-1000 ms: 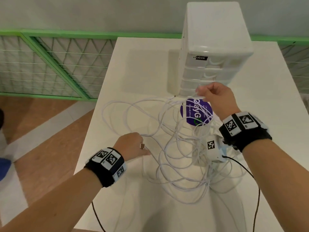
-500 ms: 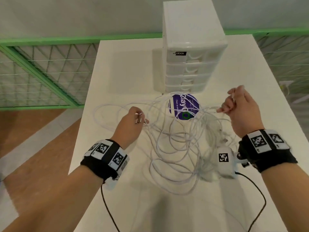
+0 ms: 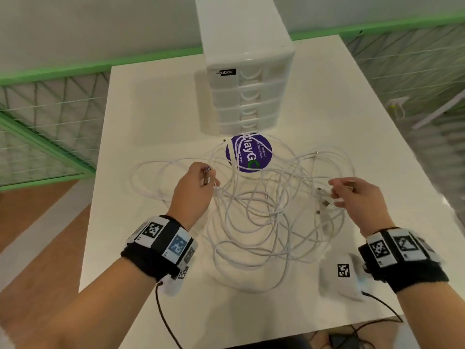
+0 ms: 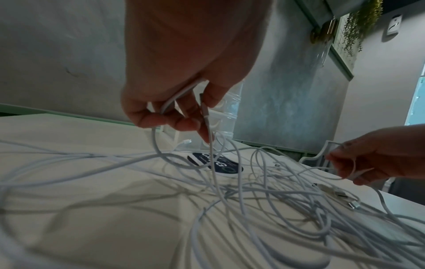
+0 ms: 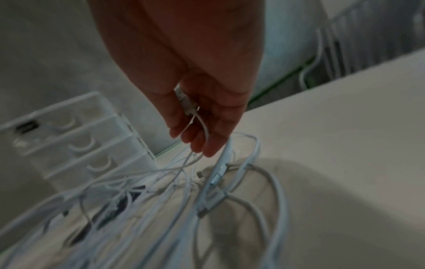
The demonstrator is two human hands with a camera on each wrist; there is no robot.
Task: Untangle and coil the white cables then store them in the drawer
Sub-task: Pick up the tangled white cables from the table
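Head view: the white cables [image 3: 264,215] lie in a loose tangle on the white table [image 3: 156,117], in front of the drawer unit [image 3: 247,79], whose drawers are all closed. Some loops cross a round purple sticker [image 3: 251,153] on the tabletop. The left hand [image 3: 195,195] is raised over the left side of the tangle, fingers curled, pinching a cable end with its metal plug [image 3: 206,177]. The right hand [image 3: 357,197] is raised at the right side, thumb and fingers pinching cable strands; further plugs hang just left of it.

Left wrist view: the left hand [image 4: 184,72] grips one cable run against the palm and pins a plug [image 4: 204,107] between thumb and finger (the cord drops from there into the pile). The right hand [image 4: 377,154] shows at the right edge, pinching a thin loop.

Right wrist view (blurred): the right hand [image 5: 195,91] holds a plug [image 5: 187,103] and cord between thumb and partly extended fingers. More cables [image 5: 218,191] hang below toward the table [image 5: 345,127], with the drawer unit [image 5: 80,142] behind.
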